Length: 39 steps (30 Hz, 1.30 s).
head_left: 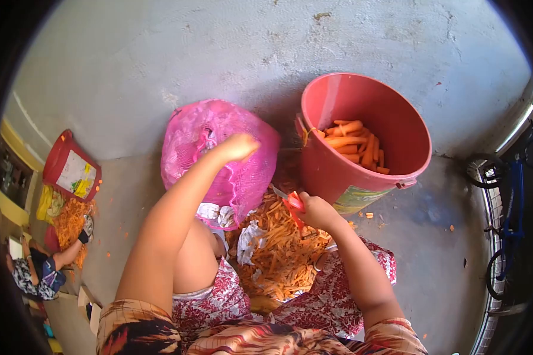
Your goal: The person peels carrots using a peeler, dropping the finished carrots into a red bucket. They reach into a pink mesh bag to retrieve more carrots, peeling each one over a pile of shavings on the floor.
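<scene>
My left hand [241, 147] is over the pink mesh bag [183, 139], slightly blurred, its fingers curled closed. Whatever it may hold is hidden. The bulging bag stands against the wall, with a drawn cord down its front. My right hand [318, 212] grips a red-handled peeler [294, 203], whose short grey blade points up and to the left. Below it, a heap of orange carrot peelings [281, 254] covers the floor between my legs. Just beyond my right hand, a tilted red bucket [346, 177] contains several peeled carrots [355, 142].
Crumpled white paper [250, 241] lies among the peelings. At the far left, another person [44, 269] sits by a smaller red bucket [71, 168] and more peelings [72, 225]. A blue bicycle [511, 219] stands along the right side. A pale wall [249, 53] runs behind the bag and bucket.
</scene>
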Available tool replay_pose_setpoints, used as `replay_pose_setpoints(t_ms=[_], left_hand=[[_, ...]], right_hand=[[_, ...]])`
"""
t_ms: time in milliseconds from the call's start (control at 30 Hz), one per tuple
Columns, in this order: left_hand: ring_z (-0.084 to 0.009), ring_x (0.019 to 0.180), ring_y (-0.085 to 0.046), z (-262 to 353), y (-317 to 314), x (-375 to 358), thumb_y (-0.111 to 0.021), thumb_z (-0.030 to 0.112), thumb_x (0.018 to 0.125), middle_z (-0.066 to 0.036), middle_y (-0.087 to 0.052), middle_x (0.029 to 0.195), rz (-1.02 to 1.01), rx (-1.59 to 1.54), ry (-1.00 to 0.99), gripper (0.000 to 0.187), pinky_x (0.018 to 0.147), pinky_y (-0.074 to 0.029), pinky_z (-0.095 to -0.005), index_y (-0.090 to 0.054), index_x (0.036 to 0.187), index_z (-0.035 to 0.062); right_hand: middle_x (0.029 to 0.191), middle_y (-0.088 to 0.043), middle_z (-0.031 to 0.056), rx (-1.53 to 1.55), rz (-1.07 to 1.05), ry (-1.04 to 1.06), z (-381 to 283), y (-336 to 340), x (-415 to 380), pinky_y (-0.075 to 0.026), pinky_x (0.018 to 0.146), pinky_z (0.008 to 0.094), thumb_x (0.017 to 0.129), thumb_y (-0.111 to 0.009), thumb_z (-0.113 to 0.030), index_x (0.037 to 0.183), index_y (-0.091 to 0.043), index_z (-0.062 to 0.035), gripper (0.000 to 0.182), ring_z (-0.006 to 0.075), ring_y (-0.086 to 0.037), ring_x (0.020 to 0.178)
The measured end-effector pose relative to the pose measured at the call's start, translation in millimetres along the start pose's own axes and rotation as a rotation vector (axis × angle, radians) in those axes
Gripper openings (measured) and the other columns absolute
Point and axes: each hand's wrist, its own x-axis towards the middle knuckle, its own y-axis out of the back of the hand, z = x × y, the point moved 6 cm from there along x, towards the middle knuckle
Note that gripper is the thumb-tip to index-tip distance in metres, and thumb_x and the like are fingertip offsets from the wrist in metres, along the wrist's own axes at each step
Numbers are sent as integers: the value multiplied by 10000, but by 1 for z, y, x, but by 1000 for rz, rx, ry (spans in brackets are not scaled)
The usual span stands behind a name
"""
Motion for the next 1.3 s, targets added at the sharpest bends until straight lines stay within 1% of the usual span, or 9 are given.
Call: replay_pose_setpoints(t_ms=[33, 67, 100, 133, 267, 467, 567, 700, 1300], left_hand=[[-269, 620, -570, -40, -16, -14, -400, 266, 752, -172, -582, 653, -112, 134, 192, 352, 609, -434, -372, -571, 582, 10], [-330, 712, -573, -71, -27, -29, -411, 243, 735, -229, -579, 758, -16, 429, 185, 322, 674, -435, -407, -609, 712, -10], [-335, 861, -554, -81, -25, -54, -454, 239, 712, -227, -556, 927, -107, 416, 410, 326, 743, -431, -402, -611, 851, -11], [-330, 838, -558, -124, -35, -60, -497, 214, 697, -203, -575, 886, -71, 437, 512, 271, 740, -431, -398, -599, 835, 4], [-305, 668, -561, -186, -24, -69, -517, 90, 686, -168, -571, 696, 308, 151, 284, 84, 613, -434, -373, -541, 696, 10], [-319, 719, -571, -175, 12, -23, -525, 154, 699, -195, -576, 826, 675, 88, 230, 155, 653, -439, -399, -572, 775, 27], [-316, 744, -571, -199, -16, 24, -540, 225, 704, -198, -572, 869, 224, 288, 219, 213, 665, -445, -400, -591, 782, 33], [-299, 834, -562, -221, -71, 46, -510, 237, 726, -180, -565, 941, -350, 740, 101, 258, 734, -443, -380, -580, 916, 78], [-284, 823, -573, -199, -95, 24, -455, 167, 749, -165, -567, 955, -280, 597, 235, 219, 668, -461, -369, -569, 900, 57]], right_hand=[[759, -576, 217, -7, -15, -6, 2, -1, 0, -442, 646, 421, 734, -512, -171, 937, -448, -9, 267, 366, -558, 719], [754, -574, 219, -64, 1, 57, 12, -11, 4, -440, 645, 421, 727, -514, -168, 966, -445, 4, 303, 367, -556, 726], [751, -573, 219, -75, -22, 57, 14, -15, 3, -439, 643, 422, 727, -513, -164, 966, -443, 9, 304, 367, -555, 726], [748, -572, 219, -86, -45, 56, 15, -19, 3, -438, 641, 423, 726, -513, -160, 966, -441, 14, 305, 367, -554, 726], [738, -570, 214, -102, -104, 50, 7, -27, 7, -434, 630, 427, 722, -514, -148, 937, -436, 29, 290, 362, -553, 720], [728, -571, 204, -123, -119, 31, -10, -25, 22, -436, 618, 427, 721, -519, -147, 906, -429, 11, 259, 361, -553, 708], [722, -571, 201, -133, -157, 38, -20, -23, 30, -435, 617, 428, 721, -526, -150, 912, -427, 2, 263, 361, -554, 706], [715, -571, 199, -113, -175, 10, -11, -31, 43, -435, 618, 426, 717, -540, -152, 899, -425, -1, 262, 362, -555, 700], [702, -570, 189, -124, -218, 17, -16, -39, 47, -445, 604, 426, 729, -524, -153, 920, -421, -9, 260, 356, -560, 679]])
